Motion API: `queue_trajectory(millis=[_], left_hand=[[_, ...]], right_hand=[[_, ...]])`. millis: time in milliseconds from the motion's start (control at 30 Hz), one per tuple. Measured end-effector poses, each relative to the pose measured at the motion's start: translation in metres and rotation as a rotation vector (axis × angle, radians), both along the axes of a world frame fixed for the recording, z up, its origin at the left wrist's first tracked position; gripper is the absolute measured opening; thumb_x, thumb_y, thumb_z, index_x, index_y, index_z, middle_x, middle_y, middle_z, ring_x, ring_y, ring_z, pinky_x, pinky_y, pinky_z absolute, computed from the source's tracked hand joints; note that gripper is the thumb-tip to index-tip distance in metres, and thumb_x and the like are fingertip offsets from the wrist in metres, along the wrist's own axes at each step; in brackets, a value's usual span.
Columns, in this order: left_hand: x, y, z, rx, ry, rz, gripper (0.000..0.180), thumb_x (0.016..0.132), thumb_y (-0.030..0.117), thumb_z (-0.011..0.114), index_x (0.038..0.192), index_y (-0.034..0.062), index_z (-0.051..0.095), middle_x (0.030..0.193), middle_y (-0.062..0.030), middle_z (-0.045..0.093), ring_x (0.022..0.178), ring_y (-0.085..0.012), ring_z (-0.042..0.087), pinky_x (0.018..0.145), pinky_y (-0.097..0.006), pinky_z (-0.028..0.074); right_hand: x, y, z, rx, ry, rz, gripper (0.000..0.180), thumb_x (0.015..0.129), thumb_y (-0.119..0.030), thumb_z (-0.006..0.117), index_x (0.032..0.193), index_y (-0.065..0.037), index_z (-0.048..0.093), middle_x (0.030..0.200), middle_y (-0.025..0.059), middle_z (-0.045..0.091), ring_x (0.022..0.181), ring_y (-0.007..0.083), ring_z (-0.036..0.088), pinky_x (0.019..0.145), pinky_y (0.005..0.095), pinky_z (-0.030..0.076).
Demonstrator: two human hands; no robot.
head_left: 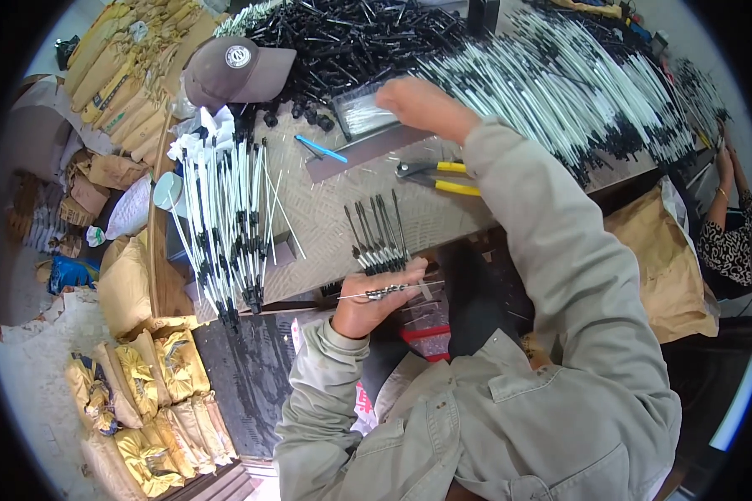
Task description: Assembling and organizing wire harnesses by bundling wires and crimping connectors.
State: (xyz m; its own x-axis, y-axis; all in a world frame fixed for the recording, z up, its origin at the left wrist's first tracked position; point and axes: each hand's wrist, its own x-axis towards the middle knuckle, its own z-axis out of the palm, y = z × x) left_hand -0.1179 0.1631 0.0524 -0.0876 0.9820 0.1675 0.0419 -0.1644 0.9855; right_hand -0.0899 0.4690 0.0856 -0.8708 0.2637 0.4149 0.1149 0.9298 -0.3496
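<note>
My left hand (374, 299) is closed around several black slender rods (382, 238), which fan up above the fingers near the table's front edge. A thin metal wire (390, 291) lies across that same hand. My right hand (422, 104) reaches over a clear shallow box (342, 108) of thin white pins (368, 115). Its fingers are curled together at the box's right end; their tips are hidden, so what they hold cannot be made out. Yellow-handled pliers (430, 175) lie just below the right forearm.
White-and-black rods are heaped at the right (560, 83) and bundled at the left (230, 217). Black parts (342, 37) pile up behind. A cap (238, 71) and a blue tool (319, 149) lie on the table (309, 217). Someone's arm (721, 188) shows at far right.
</note>
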Motion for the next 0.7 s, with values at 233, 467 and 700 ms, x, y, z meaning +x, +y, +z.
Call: queue_trajectory(millis=[233, 467, 700], left_hand=[[-0.003, 0.004, 0.005, -0.157, -0.187, 0.056, 0.023, 0.078, -0.001, 0.064, 0.101, -0.0045, 0.064, 0.104, -0.0156, 0.064, 0.094, -0.0166, 0.06, 0.081, -0.026, 0.046], [-0.003, 0.01, 0.015, -0.194, -0.184, 0.064, 0.024, 0.08, 0.002, 0.062, 0.103, -0.0041, 0.063, 0.101, -0.011, 0.065, 0.087, -0.0109, 0.06, 0.078, -0.024, 0.046], [-0.002, 0.013, 0.011, -0.177, -0.207, 0.063, 0.025, 0.082, 0.002, 0.061, 0.105, -0.0056, 0.061, 0.099, -0.0131, 0.065, 0.091, -0.0159, 0.062, 0.082, -0.027, 0.048]], right_hand=[[-0.028, 0.02, -0.012, 0.133, -0.222, -0.19, 0.01, 0.073, -0.013, 0.058, 0.078, -0.005, 0.064, 0.081, 0.0164, 0.064, 0.08, 0.0349, 0.061, 0.07, 0.0424, 0.049], [-0.033, 0.037, -0.027, 0.237, -0.111, -0.164, 0.009, 0.075, -0.015, 0.057, 0.075, -0.007, 0.06, 0.083, 0.012, 0.061, 0.083, 0.0317, 0.06, 0.07, 0.0401, 0.049], [-0.035, 0.04, -0.024, 0.333, -0.057, -0.162, 0.011, 0.074, -0.016, 0.057, 0.075, -0.005, 0.062, 0.079, 0.0122, 0.062, 0.08, 0.0305, 0.061, 0.069, 0.0398, 0.05]])
